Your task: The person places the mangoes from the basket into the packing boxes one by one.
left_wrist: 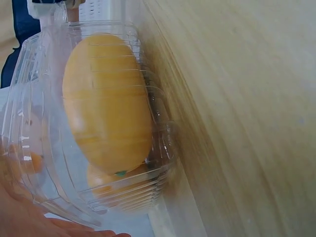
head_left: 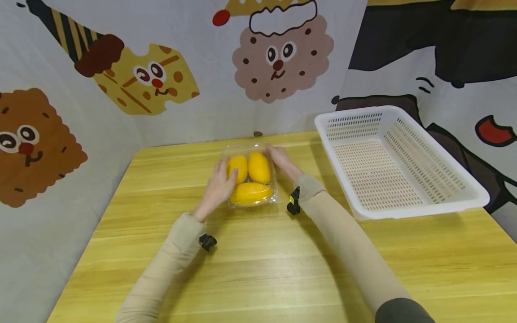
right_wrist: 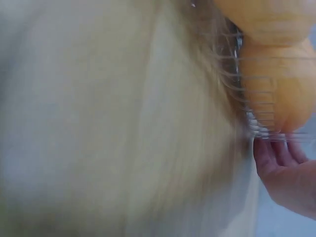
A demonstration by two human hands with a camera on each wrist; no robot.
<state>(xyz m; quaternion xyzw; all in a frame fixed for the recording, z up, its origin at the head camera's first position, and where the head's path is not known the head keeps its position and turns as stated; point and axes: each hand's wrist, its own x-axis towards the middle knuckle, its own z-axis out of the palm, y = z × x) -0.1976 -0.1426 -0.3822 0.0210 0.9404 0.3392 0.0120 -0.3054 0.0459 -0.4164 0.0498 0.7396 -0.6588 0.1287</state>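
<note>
A clear plastic clamshell box (head_left: 276, 190) stands on the table with yellow mangoes in it. Two mangoes (head_left: 259, 168) lie side by side at the far end, and one mango (head_left: 251, 193) lies crosswise at the near end. My left hand (head_left: 216, 186) grips the box's left side, thumb toward the near end. In the left wrist view its fingers (left_wrist: 79, 229) show at the lower edge beside the ribbed plastic. My right hand (head_left: 280, 159) holds the far right corner, its fingers (right_wrist: 284, 150) bent against the far wall. The box's lid looks down.
A white slotted plastic basket (head_left: 347, 190) stands on the right of the wood-grain table (head_left: 258, 269). Behind the table hangs a cloth (head_left: 210, 89) printed with cartoon biscuits and cheese. A black wrist camera (head_left: 294, 202) sits at each sleeve cuff.
</note>
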